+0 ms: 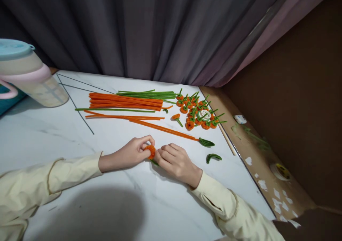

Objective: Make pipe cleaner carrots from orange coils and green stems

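The left hand [133, 151] is pinching an orange coil [150, 151] between thumb and fingertips, its grip closed on the coil's top and side; the right hand [173, 160] is pressing in from the other side, fingers curled shut around the green stem [154, 162] poking out beneath; the coil is sitting low over the counter [107, 198], between both hands; judging by this, the winding step is in hand, and the next move calls for tight, even turns; both forearms are lying flat, wrists converging; finished flowers [199, 113] and loose orange stems [125, 101] are lying well beyond.
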